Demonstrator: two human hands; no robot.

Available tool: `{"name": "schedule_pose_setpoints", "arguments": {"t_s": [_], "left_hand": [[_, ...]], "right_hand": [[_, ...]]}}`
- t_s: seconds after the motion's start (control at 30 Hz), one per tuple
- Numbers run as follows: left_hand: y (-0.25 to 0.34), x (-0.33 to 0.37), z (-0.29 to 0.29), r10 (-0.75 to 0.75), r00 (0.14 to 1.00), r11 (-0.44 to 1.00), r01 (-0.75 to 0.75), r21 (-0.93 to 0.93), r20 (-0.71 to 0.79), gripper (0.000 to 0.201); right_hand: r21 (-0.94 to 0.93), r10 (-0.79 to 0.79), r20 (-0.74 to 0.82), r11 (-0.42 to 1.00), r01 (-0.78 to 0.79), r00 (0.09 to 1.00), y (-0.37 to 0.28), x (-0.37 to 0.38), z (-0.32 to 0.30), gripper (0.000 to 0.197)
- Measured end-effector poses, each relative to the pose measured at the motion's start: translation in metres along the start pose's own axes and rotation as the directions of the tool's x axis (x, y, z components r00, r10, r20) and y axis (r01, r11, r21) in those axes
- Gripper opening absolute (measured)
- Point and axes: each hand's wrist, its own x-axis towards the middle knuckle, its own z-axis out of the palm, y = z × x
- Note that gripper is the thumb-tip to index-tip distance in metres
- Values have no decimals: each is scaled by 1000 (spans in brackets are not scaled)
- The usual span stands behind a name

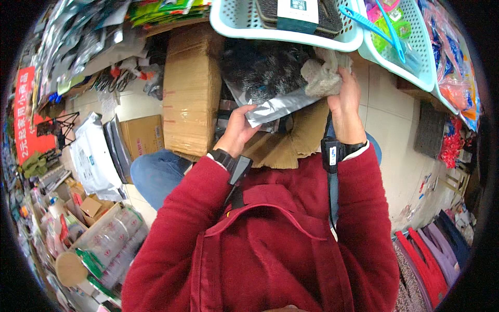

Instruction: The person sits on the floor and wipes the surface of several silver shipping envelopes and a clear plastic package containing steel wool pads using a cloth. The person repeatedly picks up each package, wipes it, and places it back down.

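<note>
My left hand (pixel 237 130) pinches the near end of a flat silver plastic sleeve (pixel 283 105). My right hand (pixel 347 106) is closed on a crumpled beige-grey fuzzy fabric piece (pixel 318 78) at the sleeve's far end. The fabric lies partly against the sleeve; whether it is inside cannot be made out. Below both hands stands an open cardboard box (pixel 283 148) with its near flap bent toward me. Dark, glossy plastic-wrapped goods (pixel 262 65) fill its far part.
A tall taped carton (pixel 189 93) stands left of the open box. Light-blue baskets (pixel 286 37) hold goods ahead, one with blue-handled brushes (pixel 382 34). White packages (pixel 96 156) and a small carton (pixel 143 135) are on the left. Folded textiles (pixel 423 260) lie at lower right.
</note>
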Motion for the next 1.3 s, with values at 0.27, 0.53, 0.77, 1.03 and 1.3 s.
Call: {"name": "schedule_pose_setpoints", "arguments": {"t_s": [0.27, 0.53, 0.77, 1.03, 1.3], "left_hand": [[45, -64, -23, 25, 991, 989, -44, 143, 134, 17], [54, -110, -37, -103, 918, 987, 48, 151, 382, 12], [45, -174, -24, -99, 893, 977, 4, 212, 439, 26], [46, -257, 6, 217, 692, 887, -434, 157, 688, 25], [47, -302, -58, 647, 472, 547, -835, 67, 598, 32]], "right_hand": [[-12, 19, 241, 1000, -16, 970, -25, -37, -17, 43], [-249, -84, 281, 956, 157, 956, -56, -106, -43, 55], [-297, -31, 287, 947, 120, 957, -73, -127, -67, 52], [-256, 87, 395, 966, 19, 914, -107, -163, -87, 43], [-231, 242, 507, 963, -140, 827, -73, -158, -74, 36]]}}
